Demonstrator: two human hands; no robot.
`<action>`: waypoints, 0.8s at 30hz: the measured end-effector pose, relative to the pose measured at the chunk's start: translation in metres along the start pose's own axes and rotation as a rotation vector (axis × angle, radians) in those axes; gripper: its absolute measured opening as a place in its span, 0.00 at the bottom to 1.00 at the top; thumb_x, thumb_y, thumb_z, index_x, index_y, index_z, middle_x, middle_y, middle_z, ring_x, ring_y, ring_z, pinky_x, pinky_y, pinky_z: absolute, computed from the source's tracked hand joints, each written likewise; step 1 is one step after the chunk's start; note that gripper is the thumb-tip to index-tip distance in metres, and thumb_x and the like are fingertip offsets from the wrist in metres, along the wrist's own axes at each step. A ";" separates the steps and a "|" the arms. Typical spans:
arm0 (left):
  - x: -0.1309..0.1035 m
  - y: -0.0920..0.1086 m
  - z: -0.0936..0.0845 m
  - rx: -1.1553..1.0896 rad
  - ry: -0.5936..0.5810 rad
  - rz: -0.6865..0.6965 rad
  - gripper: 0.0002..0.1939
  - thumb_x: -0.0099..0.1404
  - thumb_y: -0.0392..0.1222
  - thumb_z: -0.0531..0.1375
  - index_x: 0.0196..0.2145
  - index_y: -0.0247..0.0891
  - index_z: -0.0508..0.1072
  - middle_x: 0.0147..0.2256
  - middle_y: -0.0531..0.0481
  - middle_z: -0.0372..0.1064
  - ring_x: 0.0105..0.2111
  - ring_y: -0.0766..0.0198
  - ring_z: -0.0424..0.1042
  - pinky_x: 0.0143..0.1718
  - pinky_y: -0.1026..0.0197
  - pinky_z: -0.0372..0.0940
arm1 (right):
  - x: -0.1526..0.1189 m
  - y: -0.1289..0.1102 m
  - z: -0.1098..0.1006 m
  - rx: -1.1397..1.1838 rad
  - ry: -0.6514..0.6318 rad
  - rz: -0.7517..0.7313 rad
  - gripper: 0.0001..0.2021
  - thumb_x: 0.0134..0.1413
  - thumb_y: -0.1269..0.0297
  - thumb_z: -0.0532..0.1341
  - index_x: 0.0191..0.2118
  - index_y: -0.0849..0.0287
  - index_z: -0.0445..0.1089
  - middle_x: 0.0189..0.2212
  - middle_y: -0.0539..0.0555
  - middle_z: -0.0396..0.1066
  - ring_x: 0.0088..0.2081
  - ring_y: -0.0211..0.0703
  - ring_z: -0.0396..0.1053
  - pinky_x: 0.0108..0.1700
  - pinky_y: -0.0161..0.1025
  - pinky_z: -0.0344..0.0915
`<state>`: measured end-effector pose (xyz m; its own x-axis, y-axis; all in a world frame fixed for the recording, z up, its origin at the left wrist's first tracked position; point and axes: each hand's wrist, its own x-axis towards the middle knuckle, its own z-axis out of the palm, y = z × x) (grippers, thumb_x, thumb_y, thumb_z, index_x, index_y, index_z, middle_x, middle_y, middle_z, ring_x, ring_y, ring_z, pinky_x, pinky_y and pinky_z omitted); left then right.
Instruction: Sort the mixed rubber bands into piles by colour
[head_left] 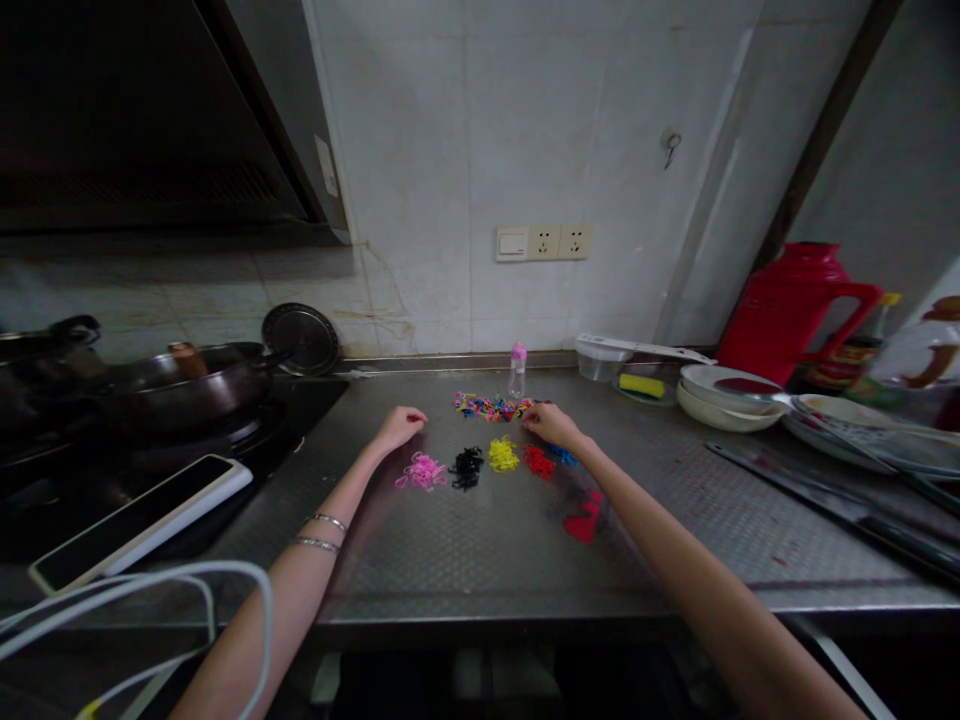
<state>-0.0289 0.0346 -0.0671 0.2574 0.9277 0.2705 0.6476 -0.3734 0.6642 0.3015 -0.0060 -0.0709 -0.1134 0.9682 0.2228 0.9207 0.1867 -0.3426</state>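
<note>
Small loops lie on the metal counter in separate piles: pink [421, 472], black [466, 467], yellow [503, 454], red [538, 461] and blue [562, 455]. Behind them stretches a mixed-colour heap [487, 407]. My left hand [403, 426] is above the pink pile, to the left of the heap, its fingertips pressed together; what they hold, if anything, is too small to see. At the right end of the heap is my right hand [551, 422], fingers closed and pointing down at the loops. Its forearm passes beside the blue pile.
A small pink-capped bottle [517, 371] stands behind the heap. Red pieces [583, 520] lie near my right forearm. Pans [195, 385] and a white device [142, 520] are left; bowls [731, 398], a long knife [817, 490] and a red thermos [787, 315] are right.
</note>
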 end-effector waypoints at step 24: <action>0.001 -0.001 0.003 0.015 -0.008 0.025 0.12 0.50 0.37 0.54 0.30 0.33 0.75 0.30 0.46 0.73 0.32 0.61 0.70 0.38 0.62 0.62 | -0.025 -0.045 -0.004 0.385 0.108 -0.225 0.12 0.49 0.61 0.56 0.33 0.62 0.73 0.28 0.52 0.73 0.30 0.37 0.67 0.35 0.32 0.62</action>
<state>-0.0269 0.0355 -0.0694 0.2793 0.9182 0.2808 0.6518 -0.3961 0.6467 0.2644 -0.0388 -0.0574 -0.2361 0.8774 0.4176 0.6695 0.4584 -0.5845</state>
